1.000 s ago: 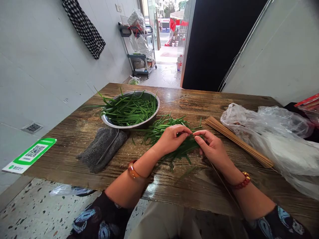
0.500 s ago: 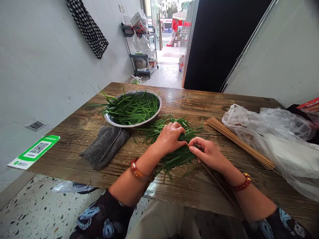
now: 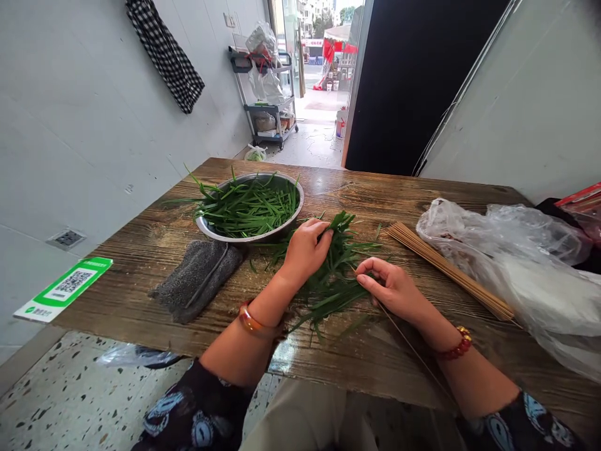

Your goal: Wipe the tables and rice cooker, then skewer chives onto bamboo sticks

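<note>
My left hand (image 3: 307,250) is closed round some of the green garlic chives (image 3: 340,241), whose cut ends stick up past the thumb. My right hand (image 3: 387,285) pinches a thin bamboo skewer (image 3: 413,343) near its tip, with the shaft slanting down toward my right forearm. The tip points left, over a loose heap of chives (image 3: 333,300) on the wooden table (image 3: 225,335). Behind my left hand stands a metal bowl (image 3: 300,203) full of cut chives (image 3: 253,207).
A folded grey cloth (image 3: 197,279) lies left of the heap. On the right are a bundle of bamboo skewers (image 3: 451,269) and clear plastic bags (image 3: 539,269). A green QR-code card (image 3: 66,288) sits at the left edge. A trolley (image 3: 267,103) stands beyond the table.
My left hand has moved slightly up and left, away from the skewer tip, with chives now showing upright in its grip. My right hand has hardly moved.
</note>
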`<state>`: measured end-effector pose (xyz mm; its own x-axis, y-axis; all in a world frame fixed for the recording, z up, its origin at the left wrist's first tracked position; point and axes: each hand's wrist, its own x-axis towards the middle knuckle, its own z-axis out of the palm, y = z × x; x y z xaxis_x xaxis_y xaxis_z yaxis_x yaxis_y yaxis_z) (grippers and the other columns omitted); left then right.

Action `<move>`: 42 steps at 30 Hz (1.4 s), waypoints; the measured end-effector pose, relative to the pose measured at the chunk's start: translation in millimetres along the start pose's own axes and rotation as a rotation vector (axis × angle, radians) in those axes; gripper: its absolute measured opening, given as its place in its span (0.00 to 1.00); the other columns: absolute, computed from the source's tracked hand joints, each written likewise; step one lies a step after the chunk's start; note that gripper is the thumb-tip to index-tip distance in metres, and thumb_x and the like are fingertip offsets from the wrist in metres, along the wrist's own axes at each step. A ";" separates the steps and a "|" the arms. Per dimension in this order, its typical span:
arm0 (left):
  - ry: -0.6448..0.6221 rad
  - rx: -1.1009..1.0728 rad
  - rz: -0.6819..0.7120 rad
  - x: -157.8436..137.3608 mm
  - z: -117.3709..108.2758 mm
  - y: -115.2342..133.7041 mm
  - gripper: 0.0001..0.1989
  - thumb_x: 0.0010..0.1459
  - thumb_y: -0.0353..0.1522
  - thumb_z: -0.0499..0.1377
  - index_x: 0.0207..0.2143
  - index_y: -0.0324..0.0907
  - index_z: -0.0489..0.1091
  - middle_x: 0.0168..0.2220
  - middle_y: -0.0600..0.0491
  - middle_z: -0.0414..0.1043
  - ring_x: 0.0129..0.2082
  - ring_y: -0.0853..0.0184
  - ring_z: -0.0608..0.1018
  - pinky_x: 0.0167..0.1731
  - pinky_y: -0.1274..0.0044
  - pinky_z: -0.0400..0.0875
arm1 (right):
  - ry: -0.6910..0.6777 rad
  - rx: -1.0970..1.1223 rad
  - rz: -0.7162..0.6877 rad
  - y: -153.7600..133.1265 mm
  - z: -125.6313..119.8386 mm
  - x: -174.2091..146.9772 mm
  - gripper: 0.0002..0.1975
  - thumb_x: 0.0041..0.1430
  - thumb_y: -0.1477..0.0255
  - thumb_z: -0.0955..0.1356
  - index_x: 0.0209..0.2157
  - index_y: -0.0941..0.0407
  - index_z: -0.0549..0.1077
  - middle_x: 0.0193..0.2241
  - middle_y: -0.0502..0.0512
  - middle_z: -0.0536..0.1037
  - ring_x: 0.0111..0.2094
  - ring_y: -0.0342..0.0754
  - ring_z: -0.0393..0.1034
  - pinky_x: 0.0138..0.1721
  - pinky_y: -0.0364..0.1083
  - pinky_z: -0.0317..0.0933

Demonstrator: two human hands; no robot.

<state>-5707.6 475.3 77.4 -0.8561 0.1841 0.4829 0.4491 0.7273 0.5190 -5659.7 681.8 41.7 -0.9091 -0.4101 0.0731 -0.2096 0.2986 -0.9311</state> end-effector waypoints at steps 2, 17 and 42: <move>0.000 -0.030 -0.020 0.6 -1.0 0.8 0.11 0.63 0.30 0.53 0.32 0.39 0.74 0.32 0.51 0.74 0.35 0.67 0.74 0.38 0.76 0.67 | 0.006 -0.005 0.003 -0.3 -0.4 -0.1 0.10 0.62 0.63 0.65 0.35 0.55 0.69 0.20 0.42 0.65 0.17 0.39 0.63 0.21 0.40 0.55; 0.057 0.232 -0.014 -3.6 2.9 0.0 0.27 0.55 0.25 0.57 0.59 0.37 0.66 0.54 0.41 0.67 0.53 0.56 0.69 0.55 0.64 0.64 | 0.004 -0.035 -0.007 -1.4 -0.5 0.9 0.10 0.62 0.63 0.65 0.35 0.56 0.70 0.21 0.43 0.65 0.17 0.39 0.63 0.22 0.41 0.54; 0.013 0.107 0.031 -5.8 4.4 3.5 0.09 0.60 0.29 0.56 0.37 0.42 0.77 0.37 0.50 0.77 0.39 0.65 0.76 0.42 0.73 0.69 | 0.015 -0.008 0.001 -2.4 -0.4 -0.3 0.09 0.61 0.63 0.65 0.35 0.55 0.69 0.20 0.43 0.65 0.17 0.40 0.64 0.21 0.42 0.55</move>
<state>-5702.2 479.8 73.3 -0.8385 0.1991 0.5072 0.4448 0.7877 0.4262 -5659.1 681.6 44.0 -0.9146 -0.3969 0.0772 -0.2112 0.3061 -0.9283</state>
